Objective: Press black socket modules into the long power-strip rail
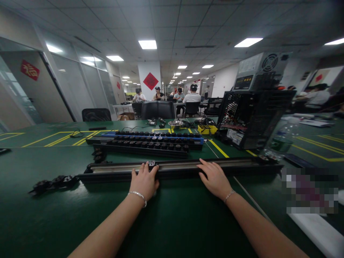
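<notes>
Tabletop: broad, smooth dark green tabletop [185, 222], faint sheen, marked out with yellow tape strips. Across it, in front of the person, lies a long, straight black trough [182, 174] with a pale metallic inner channel. Right, beyond the trough: black box-shaped computer tower [271, 114], side open, perforated metal panel visible. Behind the trough: long black strip rack [142, 150], studded with rounded dark pieces; further back, a similar one with a bright blue rail [199, 141]. On the tower sit stacked grey metal boxes [252, 66], the upper with a round fan grille. Also noted: clear plastic bottle [282, 138], shallow yellow tray [202, 130] heaped with dark items, shiny round metal bowl [176, 123].

Hands: right hand [215, 179] open, fingers spread, fingertips at the trough's near edge. Left hand [144, 181] bent over the trough left of its middle; thumb and fingertips touch a small black-and-silver part [152, 163] sitting on the channel. Cannot tell whether it is pinched.

Writing: red diamond sheet [30, 70] on the door, gold character 福. Bottle label green; print unreadable.
</notes>
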A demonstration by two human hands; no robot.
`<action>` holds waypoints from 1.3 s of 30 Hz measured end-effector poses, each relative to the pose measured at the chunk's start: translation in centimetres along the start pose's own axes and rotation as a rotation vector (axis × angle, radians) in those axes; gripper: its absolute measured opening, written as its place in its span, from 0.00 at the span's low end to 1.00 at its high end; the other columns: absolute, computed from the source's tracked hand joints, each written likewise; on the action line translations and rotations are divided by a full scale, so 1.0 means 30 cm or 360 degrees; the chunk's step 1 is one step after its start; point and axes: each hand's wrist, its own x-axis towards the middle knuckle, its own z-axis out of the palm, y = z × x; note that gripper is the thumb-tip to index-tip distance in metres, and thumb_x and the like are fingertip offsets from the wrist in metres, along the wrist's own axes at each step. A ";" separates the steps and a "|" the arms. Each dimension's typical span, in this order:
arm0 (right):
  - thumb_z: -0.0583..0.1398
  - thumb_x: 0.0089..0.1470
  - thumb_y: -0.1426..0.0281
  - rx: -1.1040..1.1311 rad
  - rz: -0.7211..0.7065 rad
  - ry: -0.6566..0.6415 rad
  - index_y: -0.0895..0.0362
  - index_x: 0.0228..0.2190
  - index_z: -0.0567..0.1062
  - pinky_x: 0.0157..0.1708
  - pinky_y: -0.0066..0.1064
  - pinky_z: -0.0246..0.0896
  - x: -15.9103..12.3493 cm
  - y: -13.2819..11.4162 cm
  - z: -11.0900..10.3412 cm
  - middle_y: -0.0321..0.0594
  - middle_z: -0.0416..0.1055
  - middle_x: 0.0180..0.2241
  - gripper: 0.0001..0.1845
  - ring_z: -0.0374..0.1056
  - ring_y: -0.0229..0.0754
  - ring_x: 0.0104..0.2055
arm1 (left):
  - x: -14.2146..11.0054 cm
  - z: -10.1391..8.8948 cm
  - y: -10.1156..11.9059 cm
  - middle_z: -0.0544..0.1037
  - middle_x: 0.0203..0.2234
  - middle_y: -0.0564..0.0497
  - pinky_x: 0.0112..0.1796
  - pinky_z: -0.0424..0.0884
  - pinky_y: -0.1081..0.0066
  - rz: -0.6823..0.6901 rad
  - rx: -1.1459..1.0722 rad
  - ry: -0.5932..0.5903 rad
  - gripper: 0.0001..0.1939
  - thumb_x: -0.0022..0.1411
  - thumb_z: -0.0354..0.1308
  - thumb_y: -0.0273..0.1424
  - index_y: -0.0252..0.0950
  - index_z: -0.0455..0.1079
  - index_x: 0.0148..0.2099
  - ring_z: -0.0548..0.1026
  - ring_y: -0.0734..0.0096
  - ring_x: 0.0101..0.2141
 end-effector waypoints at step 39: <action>0.51 0.55 0.68 0.0015 -0.0020 0.0020 0.55 0.43 0.73 0.55 0.47 0.53 0.001 0.004 -0.004 0.43 0.65 0.54 0.17 0.64 0.46 0.51 | -0.037 0.018 -0.211 0.60 0.60 0.44 0.53 0.52 0.47 -0.0142 0.0061 0.0009 0.27 0.57 0.47 0.38 0.47 0.57 0.59 0.56 0.52 0.59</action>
